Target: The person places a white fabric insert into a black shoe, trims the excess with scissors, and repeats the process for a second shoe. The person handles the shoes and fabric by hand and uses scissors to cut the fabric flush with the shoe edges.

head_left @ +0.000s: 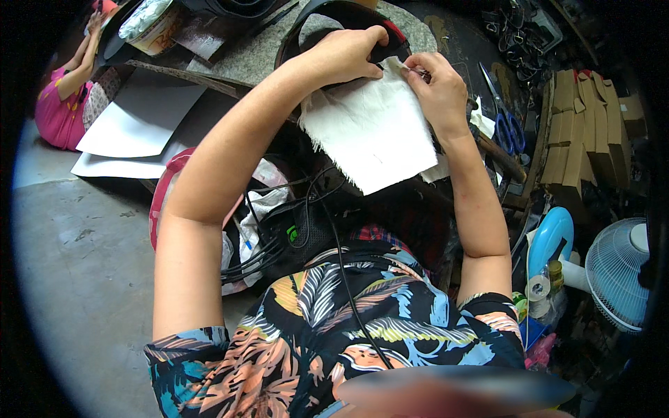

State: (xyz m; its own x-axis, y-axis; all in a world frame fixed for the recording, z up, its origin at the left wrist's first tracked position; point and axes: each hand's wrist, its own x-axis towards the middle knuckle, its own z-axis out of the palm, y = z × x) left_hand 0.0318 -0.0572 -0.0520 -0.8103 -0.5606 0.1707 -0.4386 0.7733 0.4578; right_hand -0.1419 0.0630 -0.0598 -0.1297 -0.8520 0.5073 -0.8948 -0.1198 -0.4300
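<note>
A white cloth [373, 125] with frayed edges hangs in front of me at the table's near side. My right hand [440, 87] pinches its upper right corner between thumb and fingertips. Above the cloth's upper left edge, my left hand [348, 56] has its thumb and forefinger apart, with a dark gap between them. Its other fingers are hidden. Around and behind that hand curves a stiff black band [289, 49] with some red along its right side. Whether the left hand touches the band or the cloth, I cannot tell.
Blue-handled scissors [509, 132] lie right of my right hand. Cardboard boxes [584, 132] and a fan [619, 272] stand farther right. White sheets [143, 118] rest at the left, with a bucket [148, 31] behind. Black cables [334, 223] hang before me. Another person [66, 104] sits far left.
</note>
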